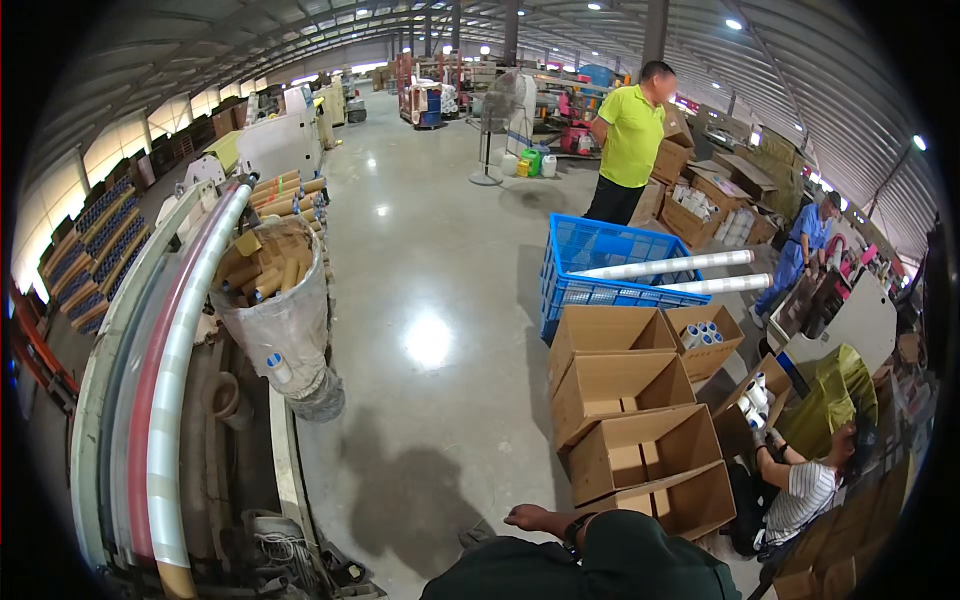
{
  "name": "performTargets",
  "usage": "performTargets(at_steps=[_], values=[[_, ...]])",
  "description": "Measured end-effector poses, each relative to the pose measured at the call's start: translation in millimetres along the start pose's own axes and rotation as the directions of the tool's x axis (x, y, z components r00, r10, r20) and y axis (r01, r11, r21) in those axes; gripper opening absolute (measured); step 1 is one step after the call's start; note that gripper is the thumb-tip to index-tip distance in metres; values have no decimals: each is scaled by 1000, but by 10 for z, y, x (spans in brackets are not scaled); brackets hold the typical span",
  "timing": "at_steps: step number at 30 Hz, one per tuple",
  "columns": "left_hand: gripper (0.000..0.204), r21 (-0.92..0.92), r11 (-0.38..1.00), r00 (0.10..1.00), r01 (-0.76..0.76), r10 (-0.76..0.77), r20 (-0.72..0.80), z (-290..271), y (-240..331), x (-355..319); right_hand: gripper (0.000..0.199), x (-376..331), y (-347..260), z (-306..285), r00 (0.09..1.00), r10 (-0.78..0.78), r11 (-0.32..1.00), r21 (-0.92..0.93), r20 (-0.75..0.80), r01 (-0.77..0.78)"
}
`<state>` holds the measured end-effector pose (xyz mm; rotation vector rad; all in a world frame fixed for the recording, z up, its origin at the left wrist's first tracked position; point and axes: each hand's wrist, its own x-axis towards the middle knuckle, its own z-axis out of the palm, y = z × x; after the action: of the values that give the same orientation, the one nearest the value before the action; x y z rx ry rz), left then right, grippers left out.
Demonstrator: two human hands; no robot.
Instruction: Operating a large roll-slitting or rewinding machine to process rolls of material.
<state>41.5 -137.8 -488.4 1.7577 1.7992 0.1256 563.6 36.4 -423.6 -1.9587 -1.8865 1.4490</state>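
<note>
Snag risk: open cartons [655,435]

One hand [527,516], apparently the right, is seen with fingers loosely bent, watch [577,530] on wrist; whether anything is gripped can't be told. Left hand isn't shown, so together or apart can't be told either.

Open cartons: four, lined up near the hand on its right, not touched by it. Packed tight, so the whole line could be shoved askew if one rim is bumped.

Right: one striped-shirt worker [805,495], white rolls [757,398] in one box; exact count obscured.

Left: one bagged bin [285,335], tubes [265,280] too jumbled to count. Heaped high; could be spilled if knocked.

Beyond: one blue crate [552,285], two long rolls [665,266] jutting over its rim. Could be caught by anyone passing.

Farther: one yellow-shirt worker [632,135], one blue-clad worker [805,245], one fan [500,100].
</note>
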Motion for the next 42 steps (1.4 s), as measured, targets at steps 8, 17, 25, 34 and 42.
performTargets(at_steps=[8, 17, 25, 34, 42], values=[[18, -244, 953, 984, 178, -171, 52, 248, -151, -55, 51, 109, -175, -125, 997, -63, 996, -57, 40, 65], [38, -944, -31, 745, 328, -606, 279, 72, 297, 142, 44, 282, -316, -213, 982, 152, 962, 210, 117, -174], [26, -918, 199, 757, 344, -637, 145, 40, 367, -321, 38, 585, -459, -149, 931, 222, 908, 285, 291, -306], [18, -834, 426, 794, 351, -608, 23, 373, 216, -361, 40, 741, -397, -150, 946, 134, 889, 386, 296, -247], [37, -946, -40, 680, 322, -685, 261, -134, 626, -271, 39, 588, -281, -132, 935, 184, 880, 373, 302, -294]])
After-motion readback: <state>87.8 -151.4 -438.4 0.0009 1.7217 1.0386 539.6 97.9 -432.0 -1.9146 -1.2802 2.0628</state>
